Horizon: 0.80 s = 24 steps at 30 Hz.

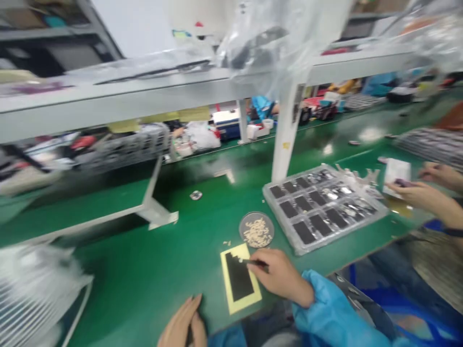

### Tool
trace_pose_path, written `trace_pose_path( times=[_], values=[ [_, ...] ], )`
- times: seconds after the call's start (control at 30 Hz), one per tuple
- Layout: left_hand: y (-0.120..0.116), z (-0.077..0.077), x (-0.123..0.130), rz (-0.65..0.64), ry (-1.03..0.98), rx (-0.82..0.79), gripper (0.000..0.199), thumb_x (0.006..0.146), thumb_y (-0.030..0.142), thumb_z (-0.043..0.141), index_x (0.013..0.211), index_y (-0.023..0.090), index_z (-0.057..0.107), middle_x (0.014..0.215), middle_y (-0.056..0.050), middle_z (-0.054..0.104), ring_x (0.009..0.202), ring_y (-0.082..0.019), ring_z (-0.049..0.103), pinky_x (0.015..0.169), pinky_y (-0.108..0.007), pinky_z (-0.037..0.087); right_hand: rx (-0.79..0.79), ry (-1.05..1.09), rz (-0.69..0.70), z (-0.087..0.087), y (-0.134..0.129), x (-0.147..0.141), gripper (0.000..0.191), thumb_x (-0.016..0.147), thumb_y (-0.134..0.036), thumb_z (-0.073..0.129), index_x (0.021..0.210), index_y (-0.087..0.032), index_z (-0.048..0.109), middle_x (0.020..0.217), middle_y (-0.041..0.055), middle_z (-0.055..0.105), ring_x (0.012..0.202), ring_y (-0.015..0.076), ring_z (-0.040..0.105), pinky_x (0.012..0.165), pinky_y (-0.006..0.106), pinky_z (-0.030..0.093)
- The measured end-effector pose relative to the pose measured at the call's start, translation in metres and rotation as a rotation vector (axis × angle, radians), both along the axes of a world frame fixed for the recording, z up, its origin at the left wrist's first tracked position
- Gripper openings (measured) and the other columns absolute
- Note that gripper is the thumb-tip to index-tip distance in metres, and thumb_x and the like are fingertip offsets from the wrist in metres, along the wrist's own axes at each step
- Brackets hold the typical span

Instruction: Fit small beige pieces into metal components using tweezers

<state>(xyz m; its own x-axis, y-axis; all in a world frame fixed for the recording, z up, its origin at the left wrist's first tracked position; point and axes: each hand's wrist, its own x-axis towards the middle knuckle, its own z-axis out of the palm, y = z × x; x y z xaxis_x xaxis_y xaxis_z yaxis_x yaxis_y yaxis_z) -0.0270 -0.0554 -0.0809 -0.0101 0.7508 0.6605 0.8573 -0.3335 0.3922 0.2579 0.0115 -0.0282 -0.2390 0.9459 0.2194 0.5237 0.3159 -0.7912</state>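
Note:
My right hand [277, 272] grips dark tweezers [256, 262]. Their tips are over the upper part of a yellow-edged card [234, 306] with a black rectangle in its middle. A few small pale bits lie along the top of that black area, beside the tips. Just above the card stands a round dish [243, 230] holding a heap of small beige pieces [257, 233]. At the bottom edge, my left hand [183, 323] rests by the table's front edge, fingers stretched out and nothing visible in them.
Right of the dish lies a clear compartment tray [300, 248] of black and shiny parts. A co-worker's hands [415, 195] handle a small item at the far right. White shelf posts [284, 144] stand on the green table [144, 270]. A wire rack with plastic [39, 289] sits left.

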Motion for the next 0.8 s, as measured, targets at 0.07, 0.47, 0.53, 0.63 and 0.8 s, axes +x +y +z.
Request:
trace_pose_path(
  times=[0.07,0.47,0.53,0.63,0.8],
  values=[
    [-0.007,0.003,0.007,0.086,0.036,0.066,0.031,0.083,0.012,0.061,0.107,0.026,0.074,0.104,-0.003,0.077,0.098,-0.024,0.072,0.088,-0.038,0.056,-0.013,0.000,0.034,-0.003,0.001,0.001,0.013,0.095,-0.029,0.060,0.090,-0.022,0.071,0.082,0.0005,0.069,0.075,0.0159,0.063,0.068,0.026,0.042],
    [-0.011,0.005,0.016,0.125,0.041,0.191,0.030,0.083,0.008,0.053,0.090,0.025,0.076,0.100,0.000,0.077,0.100,-0.021,0.073,0.084,-0.033,0.057,0.000,-0.051,0.109,-0.014,0.003,0.001,0.027,0.099,-0.041,0.053,0.086,-0.024,0.070,0.080,0.0013,0.068,0.074,0.0194,0.063,0.068,0.030,0.043],
    [-0.010,0.007,0.015,0.137,0.020,0.184,0.029,0.084,0.009,0.053,0.089,0.025,0.076,0.100,0.000,0.077,0.101,-0.021,0.073,0.085,-0.033,0.058,0.014,-0.057,0.115,-0.014,0.002,0.000,0.025,0.099,-0.040,0.054,0.088,-0.024,0.070,0.083,0.0018,0.069,0.077,0.0201,0.064,0.071,0.031,0.044],
    [-0.014,0.012,0.014,0.138,0.011,0.121,0.028,0.086,0.012,0.054,0.089,0.027,0.076,0.101,0.001,0.077,0.101,-0.022,0.073,0.085,-0.035,0.059,0.073,-0.075,0.079,-0.015,-0.003,0.003,0.022,0.099,-0.039,0.055,0.092,-0.026,0.071,0.084,0.0019,0.068,0.078,0.0203,0.064,0.072,0.031,0.046],
    [-0.042,0.010,0.041,0.076,-0.219,0.070,0.032,0.091,0.019,0.048,0.080,0.031,0.075,0.090,-0.001,0.076,0.093,-0.026,0.073,0.079,-0.043,0.065,0.236,-0.143,-0.019,-0.024,-0.022,0.016,0.018,0.099,-0.026,0.053,0.105,-0.028,0.070,0.092,0.0045,0.065,0.088,0.0231,0.061,0.078,0.036,0.047]
  ],
)
